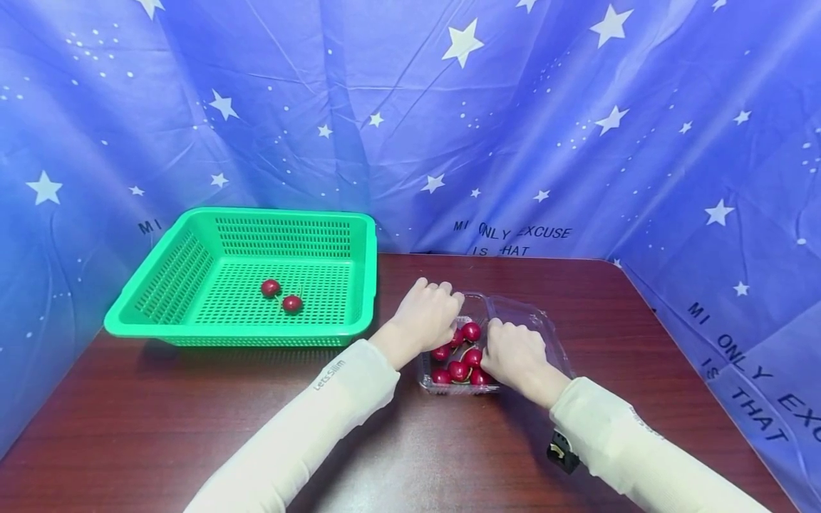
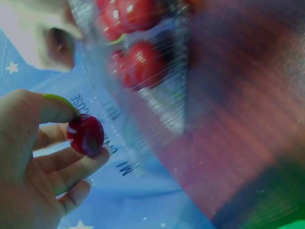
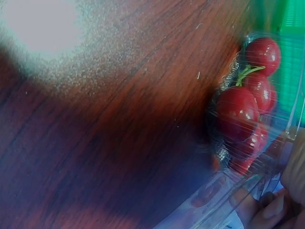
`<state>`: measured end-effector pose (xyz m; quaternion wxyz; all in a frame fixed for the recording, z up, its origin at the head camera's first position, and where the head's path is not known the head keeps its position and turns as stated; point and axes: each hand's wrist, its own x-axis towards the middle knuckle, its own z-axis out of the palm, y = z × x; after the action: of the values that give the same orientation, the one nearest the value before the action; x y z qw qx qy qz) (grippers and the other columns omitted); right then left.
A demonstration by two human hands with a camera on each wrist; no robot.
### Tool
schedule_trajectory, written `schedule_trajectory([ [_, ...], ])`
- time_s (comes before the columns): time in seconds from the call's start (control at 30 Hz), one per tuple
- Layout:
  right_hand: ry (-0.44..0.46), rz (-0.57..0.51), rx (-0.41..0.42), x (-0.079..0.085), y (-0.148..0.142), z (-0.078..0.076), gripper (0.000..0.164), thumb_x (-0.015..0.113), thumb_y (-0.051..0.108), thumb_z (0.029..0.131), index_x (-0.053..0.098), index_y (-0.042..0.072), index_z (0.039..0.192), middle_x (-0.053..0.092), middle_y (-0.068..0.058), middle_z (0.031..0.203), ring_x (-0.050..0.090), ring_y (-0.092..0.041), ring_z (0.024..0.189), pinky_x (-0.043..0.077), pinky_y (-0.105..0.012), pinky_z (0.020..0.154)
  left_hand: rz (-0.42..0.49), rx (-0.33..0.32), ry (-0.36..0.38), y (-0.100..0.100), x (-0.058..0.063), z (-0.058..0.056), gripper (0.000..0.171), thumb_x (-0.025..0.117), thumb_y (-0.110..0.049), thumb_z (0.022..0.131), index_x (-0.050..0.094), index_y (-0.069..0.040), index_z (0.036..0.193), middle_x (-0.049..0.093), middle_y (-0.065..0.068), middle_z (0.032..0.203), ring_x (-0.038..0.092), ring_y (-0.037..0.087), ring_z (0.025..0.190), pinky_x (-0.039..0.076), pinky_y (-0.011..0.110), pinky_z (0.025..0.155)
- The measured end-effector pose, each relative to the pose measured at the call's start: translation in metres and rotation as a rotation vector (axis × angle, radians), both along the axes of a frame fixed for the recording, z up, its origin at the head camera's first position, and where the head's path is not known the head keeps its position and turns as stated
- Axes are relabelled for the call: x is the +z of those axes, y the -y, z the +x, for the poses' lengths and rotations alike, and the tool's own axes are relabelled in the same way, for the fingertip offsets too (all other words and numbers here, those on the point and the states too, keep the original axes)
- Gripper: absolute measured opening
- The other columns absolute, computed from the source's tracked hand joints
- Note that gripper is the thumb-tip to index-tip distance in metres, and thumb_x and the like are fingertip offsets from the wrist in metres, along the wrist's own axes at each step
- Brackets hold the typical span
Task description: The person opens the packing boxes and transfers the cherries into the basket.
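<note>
In the left wrist view my left hand [image 1: 428, 313] pinches a cherry [image 2: 86, 136] between thumb and fingers, its green stem [image 2: 59, 101] lying along the thumb. In the head view that hand is over the left side of a clear plastic box [image 1: 457, 388] of cherries [image 1: 458, 370]. Over the box's right side is my right hand [image 1: 516, 356], back up and fingers curled down. Its fingertips [image 3: 271, 209] show at the box's clear edge in the right wrist view. I cannot tell what, if anything, those fingers hold.
A green plastic basket [image 1: 240, 330] stands to the left, with two stemmed cherries [image 1: 292, 303] on its slotted floor. The box's clear lid [image 1: 535, 320] lies folded back to the right. A starry blue cloth [image 1: 398, 164] hangs behind the dark red wooden table [image 1: 616, 342].
</note>
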<state>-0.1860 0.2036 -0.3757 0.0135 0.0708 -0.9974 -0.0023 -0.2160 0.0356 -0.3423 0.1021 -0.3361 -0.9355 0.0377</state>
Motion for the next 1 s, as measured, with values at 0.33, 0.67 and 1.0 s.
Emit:
schedule_trajectory([
  [0.33,-0.015,-0.012,0.003,0.0,-0.001,0.0,0.017,0.059,0.016,0.074,0.055,-0.001,0.074,0.069,-0.024,0.071,0.064,-0.043,0.063,0.05,-0.053,0.049,0.047,0.013,-0.057,0.012,0.02,-0.005,0.022,0.063,-0.025,0.084,0.067,-0.01,0.099,0.07,0.007,0.093,0.067,0.024,0.083,0.049,0.035,0.074],
  [0.67,-0.02,-0.02,0.003,-0.002,0.0,0.0,0.016,0.059,0.015,0.075,0.054,0.0,0.073,0.069,-0.024,0.072,0.065,-0.043,0.064,0.051,-0.053,0.049,0.104,0.044,-0.054,0.034,0.038,-0.012,0.023,0.06,-0.022,0.086,0.066,-0.006,0.102,0.069,0.011,0.093,0.067,0.027,0.084,0.05,0.038,0.076],
  [1.0,-0.024,-0.021,0.004,-0.002,0.0,0.0,0.016,0.058,0.015,0.075,0.054,0.0,0.073,0.069,-0.024,0.071,0.064,-0.043,0.063,0.051,-0.053,0.049,0.146,0.107,-0.044,0.058,0.048,-0.024,0.025,0.059,-0.02,0.087,0.065,-0.004,0.105,0.069,0.014,0.094,0.066,0.03,0.087,0.051,0.042,0.076],
])
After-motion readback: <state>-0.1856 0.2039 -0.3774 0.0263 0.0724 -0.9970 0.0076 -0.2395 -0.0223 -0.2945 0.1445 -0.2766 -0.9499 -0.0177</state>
